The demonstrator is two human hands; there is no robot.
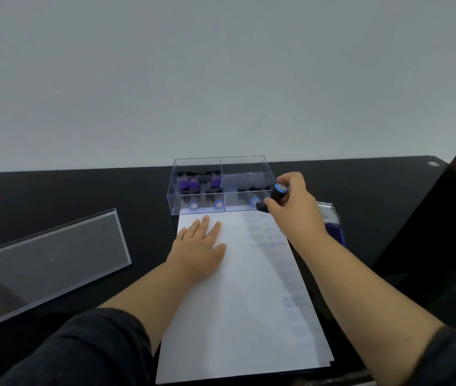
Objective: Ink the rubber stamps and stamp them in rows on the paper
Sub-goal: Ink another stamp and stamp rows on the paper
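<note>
The only writing that can be read stands on the sheet of paper (238, 296), in its far right corner just in front of the clear box (221, 185). There, stamped impressions in faint blue-grey ink sit in short rows one under another. The row nearest the viewer reads "AIR MAIL" (277, 244), with a second word to its left too blurred to make out. The rows above it seem to repeat the same words, but the letters are too faint to be sure. Farther down the right edge of the paper, a small blue stamped mark (293, 302) shows, and its content cannot be read.
</note>
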